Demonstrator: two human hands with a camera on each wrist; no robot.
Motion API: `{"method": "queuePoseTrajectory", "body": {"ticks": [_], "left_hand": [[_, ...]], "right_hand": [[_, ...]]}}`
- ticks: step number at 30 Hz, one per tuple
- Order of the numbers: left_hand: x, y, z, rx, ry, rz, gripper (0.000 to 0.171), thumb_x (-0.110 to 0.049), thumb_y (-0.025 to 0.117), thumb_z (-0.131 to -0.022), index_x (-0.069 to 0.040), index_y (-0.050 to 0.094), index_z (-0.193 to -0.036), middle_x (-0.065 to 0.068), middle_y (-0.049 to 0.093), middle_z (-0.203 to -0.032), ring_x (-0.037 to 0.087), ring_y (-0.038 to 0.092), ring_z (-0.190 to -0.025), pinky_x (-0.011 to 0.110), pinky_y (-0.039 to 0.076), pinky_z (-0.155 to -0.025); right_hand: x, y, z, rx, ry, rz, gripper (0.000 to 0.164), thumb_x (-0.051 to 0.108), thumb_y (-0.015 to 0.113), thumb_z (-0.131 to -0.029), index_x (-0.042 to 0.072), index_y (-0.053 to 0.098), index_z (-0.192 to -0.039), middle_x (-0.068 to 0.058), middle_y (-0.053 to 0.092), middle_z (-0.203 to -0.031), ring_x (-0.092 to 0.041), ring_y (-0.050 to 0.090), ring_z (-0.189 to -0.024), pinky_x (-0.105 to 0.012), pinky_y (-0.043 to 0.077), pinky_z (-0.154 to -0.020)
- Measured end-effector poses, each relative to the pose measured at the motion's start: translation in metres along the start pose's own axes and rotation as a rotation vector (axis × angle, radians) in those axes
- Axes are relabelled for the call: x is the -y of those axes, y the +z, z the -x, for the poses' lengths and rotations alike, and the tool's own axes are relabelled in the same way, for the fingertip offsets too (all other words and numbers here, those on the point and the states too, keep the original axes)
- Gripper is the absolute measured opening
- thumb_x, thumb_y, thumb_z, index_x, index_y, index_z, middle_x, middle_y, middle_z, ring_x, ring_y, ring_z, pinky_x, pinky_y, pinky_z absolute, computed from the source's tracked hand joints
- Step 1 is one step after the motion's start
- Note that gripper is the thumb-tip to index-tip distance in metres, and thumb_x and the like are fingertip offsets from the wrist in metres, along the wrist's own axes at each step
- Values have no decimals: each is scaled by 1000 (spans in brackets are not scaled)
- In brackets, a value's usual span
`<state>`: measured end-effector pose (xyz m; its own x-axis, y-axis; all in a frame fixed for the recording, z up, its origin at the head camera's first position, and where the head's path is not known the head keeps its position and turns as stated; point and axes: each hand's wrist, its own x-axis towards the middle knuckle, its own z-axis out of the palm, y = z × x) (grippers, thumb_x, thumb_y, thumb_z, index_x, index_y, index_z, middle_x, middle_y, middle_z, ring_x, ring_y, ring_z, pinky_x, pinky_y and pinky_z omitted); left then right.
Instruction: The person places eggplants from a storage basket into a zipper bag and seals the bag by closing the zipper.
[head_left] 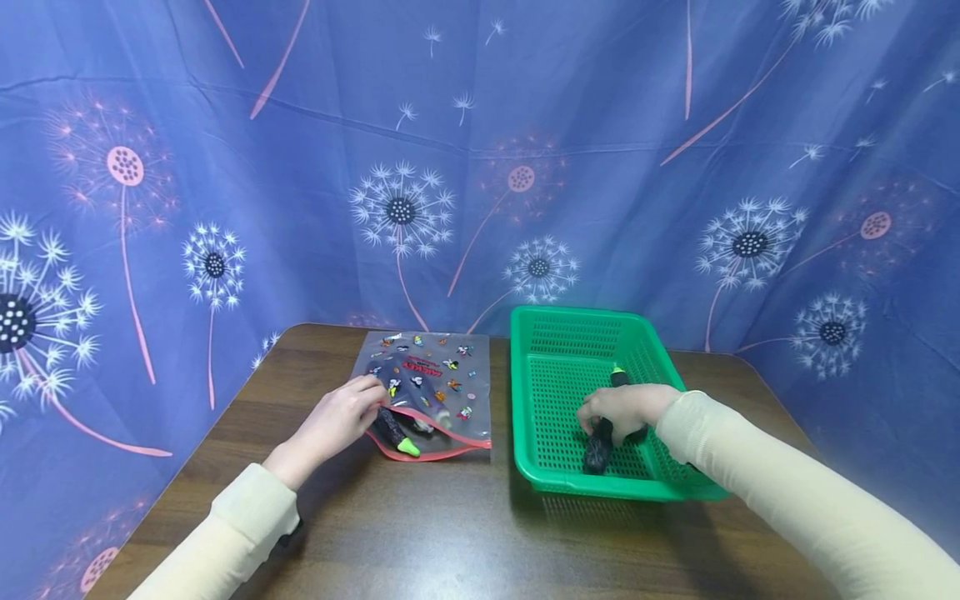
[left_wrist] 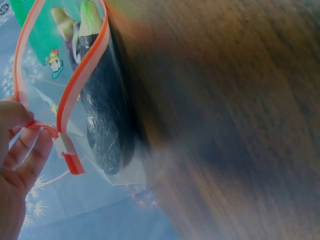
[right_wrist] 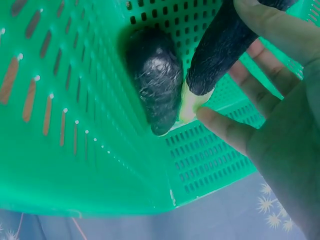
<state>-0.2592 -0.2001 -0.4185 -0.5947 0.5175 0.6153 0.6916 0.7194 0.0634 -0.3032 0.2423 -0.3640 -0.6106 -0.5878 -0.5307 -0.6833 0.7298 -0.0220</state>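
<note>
My left hand (head_left: 348,415) pinches the red-edged mouth of a clear zip bag (head_left: 472,358) printed with small cartoon figures. Inside the bag lies a dark, wrinkled eggplant (left_wrist: 102,105) with a light green end, beside another eggplant (left_wrist: 65,25). The bag's mouth gapes open toward me, its white slider (left_wrist: 63,144) just beside my left fingers. Over in the green basket (head_left: 528,433), my right hand (head_left: 622,410) holds a dark eggplant (right_wrist: 220,50), thumb on one side and fingers on the other. A second dark eggplant (right_wrist: 155,80) lies beside it on the basket floor.
Both the bag and the perforated basket stand on a brown wooden table (head_left: 420,533), the basket to the right of the bag. Behind the table hangs a blue curtain (head_left: 465,208) with dandelion prints. The basket's raised walls surround my right hand.
</note>
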Motion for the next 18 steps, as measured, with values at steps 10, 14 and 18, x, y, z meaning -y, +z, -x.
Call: {"method": "queuePoseTrajectory", "body": {"ticks": [10, 14, 18], "left_hand": [[0, -2, 0, -11, 14, 0, 27, 5, 68, -70, -17, 62, -83, -8, 57, -85, 10, 57, -79, 32, 50, -61], [-1, -2, 0, -1, 4, 1, 27, 5, 68, -71, -18, 62, -83, -8, 58, -86, 10, 57, -80, 32, 50, -61], [-1, -3, 0, 4, -4, 0, 26, 4, 68, -71, -18, 62, -83, -8, 58, -86, 10, 57, -80, 32, 50, -62]], "right_hand": [[-1, -7, 4, -32, -6, -36, 32, 9, 74, -78, 27, 55, -96, -2, 54, -119, -18, 53, -101, -29, 46, -66], [-3, -12, 5, -66, -12, -23, 33, 9, 74, -78, 27, 54, -98, -1, 55, -115, -18, 53, -99, -31, 47, -68], [-3, -20, 10, -114, -15, -18, 34, 11, 74, -78, 28, 56, -101, 2, 56, -105, -17, 54, -94, -34, 48, -69]]}}
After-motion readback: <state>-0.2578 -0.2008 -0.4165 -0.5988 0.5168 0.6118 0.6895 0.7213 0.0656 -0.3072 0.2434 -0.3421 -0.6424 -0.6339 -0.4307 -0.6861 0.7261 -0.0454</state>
